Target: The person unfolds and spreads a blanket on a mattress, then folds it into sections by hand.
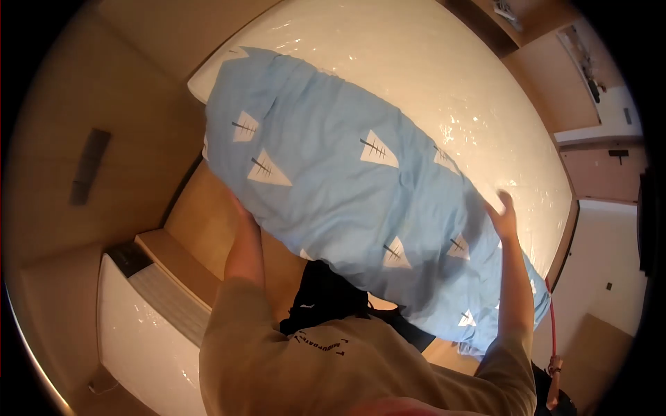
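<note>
two bare hands on one big blue fabric bedding bundle with white triangle tree prints [333, 159], rumpled, lying slantwise across the near side of a large cream mattress in shiny clear plastic [430, 83]. bundle reaches from the mattress's upper left corner down to lower right, part of it hanging past the mattress edge.

left hand [241, 206]: at the bundle's near edge, fingers mostly hidden by the fabric, can't tell if that grip is closed. right hand [505, 216]: at the far edge toward the right end, grip apart, thumb and fingers spread, against the fabric.

below the bundle, black cloth with a small white mark [322, 295] near the wearer's tan printed t-shirt [312, 367]. lower left, white plastic-wrapped slab [142, 333] beside a light brown board [177, 267]. far left, wooden panel [41, 152] with a dark rectangular handle [90, 166].

lower right, another person's hand [555, 366] by a thin red rod or cord [553, 319]; can't tell which, or if it's held.
</note>
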Tool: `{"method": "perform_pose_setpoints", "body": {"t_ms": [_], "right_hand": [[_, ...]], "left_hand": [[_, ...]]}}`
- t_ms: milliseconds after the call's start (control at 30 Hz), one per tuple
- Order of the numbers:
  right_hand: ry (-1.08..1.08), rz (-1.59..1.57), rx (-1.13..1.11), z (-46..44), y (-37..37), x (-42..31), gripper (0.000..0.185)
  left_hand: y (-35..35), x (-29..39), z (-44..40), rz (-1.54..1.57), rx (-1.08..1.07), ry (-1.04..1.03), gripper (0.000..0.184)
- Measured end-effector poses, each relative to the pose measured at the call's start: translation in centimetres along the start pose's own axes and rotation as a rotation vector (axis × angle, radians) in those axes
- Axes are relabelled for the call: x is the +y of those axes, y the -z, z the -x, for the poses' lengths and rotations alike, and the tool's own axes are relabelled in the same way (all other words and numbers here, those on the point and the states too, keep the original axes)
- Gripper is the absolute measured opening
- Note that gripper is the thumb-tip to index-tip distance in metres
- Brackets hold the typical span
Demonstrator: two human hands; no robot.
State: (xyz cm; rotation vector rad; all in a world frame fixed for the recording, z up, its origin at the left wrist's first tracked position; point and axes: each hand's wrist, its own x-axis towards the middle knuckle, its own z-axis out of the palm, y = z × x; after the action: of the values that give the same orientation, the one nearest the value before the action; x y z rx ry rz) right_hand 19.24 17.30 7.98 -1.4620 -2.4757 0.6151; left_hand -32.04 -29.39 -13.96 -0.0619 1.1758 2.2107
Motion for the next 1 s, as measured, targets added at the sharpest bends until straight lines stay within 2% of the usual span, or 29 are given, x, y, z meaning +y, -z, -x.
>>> {"method": "perform_pose_setpoints", "body": {"t_ms": [100, 167, 267, 367, 433, 467, 500, 533, 567, 667, 700, 800, 867, 900, 933, 1000], "right_hand": [[-0.007, -0.062, -0.195, -6.8, -4.8, -8.5, 0.095], [-0.049, 0.0, -0.431, -9.2, -8.5, -8.7, 0.107], [0.071, 0.32, -0.693, -8.4, -7.0, -12.8, 0.076], [0.091, 0.139, -0.558, -8.5, -0.2, -10.4, 0.057], [0.158, 0.216, -0.359, -9.2, 5.1, -8.4, 0.05], [0.076, 0.237, -0.348, -8.9, 7.7, -10.1, 0.048], [0.176, 0.322, -0.182, -9.8, 8.2, -8.2, 0.047], [0.081, 0.265, -0.179, -8.8, 9.6, -9.4, 0.043], [-0.022, 0.074, -0.224, -8.9, 10.0, -10.0, 0.038], [0.004, -0.129, -0.118, -7.2, 10.3, -10.1, 0.041], [0.029, -0.092, -0.099, -7.1, 10.0, -9.3, 0.039], [0.033, 0.057, -0.013, -8.2, 5.2, -7.0, 0.047], [0.007, 0.372, -0.038, -7.8, -1.2, -7.4, 0.059], [0.069, 0.428, -0.002, -7.0, -4.7, -7.1, 0.058], [0.133, 0.481, 0.035, -5.9, -7.7, -6.6, 0.057], [0.345, 0.312, 0.143, -2.6, -11.6, -5.8, 0.052]], "left_hand": [[-0.7, 0.1, 0.8, -0.023, 0.03, -0.025, 0.066], [-2.9, 2.0, 1.2, -0.052, 0.066, -0.033, 0.07], [-6.7, 7.3, 2.2, -0.135, 0.16, -0.061, 0.06], [-11.6, 11.9, 0.8, -0.223, 0.234, -0.147, 0.056], [-14.8, 13.1, -0.7, -0.22, 0.203, -0.213, 0.057], [-16.1, 13.7, -1.5, -0.19, 0.154, -0.256, 0.061], [-17.5, 14.3, -2.4, -0.158, 0.103, -0.298, 0.064], [-17.6, 14.5, -2.1, -0.144, 0.094, -0.286, 0.066], [-18.0, 15.8, -1.8, -0.134, 0.083, -0.303, 0.068], [-17.4, 16.1, -0.7, -0.093, 0.086, -0.366, 0.068], [-17.4, 15.8, -0.3, -0.077, 0.093, -0.389, 0.068], [-15.2, 13.1, -2.3, -0.166, 0.179, -0.416, 0.063], [-9.9, 11.2, -4.3, -0.471, 0.405, -0.11, 0.055], [-6.6, 11.3, -4.9, -0.624, 0.529, 0.056, 0.051], [-3.7, 12.6, -5.8, -0.579, 0.569, -0.064, 0.048], [0.2, 16.2, -8.4, -0.51, 0.61, -0.29, 0.043]]}}
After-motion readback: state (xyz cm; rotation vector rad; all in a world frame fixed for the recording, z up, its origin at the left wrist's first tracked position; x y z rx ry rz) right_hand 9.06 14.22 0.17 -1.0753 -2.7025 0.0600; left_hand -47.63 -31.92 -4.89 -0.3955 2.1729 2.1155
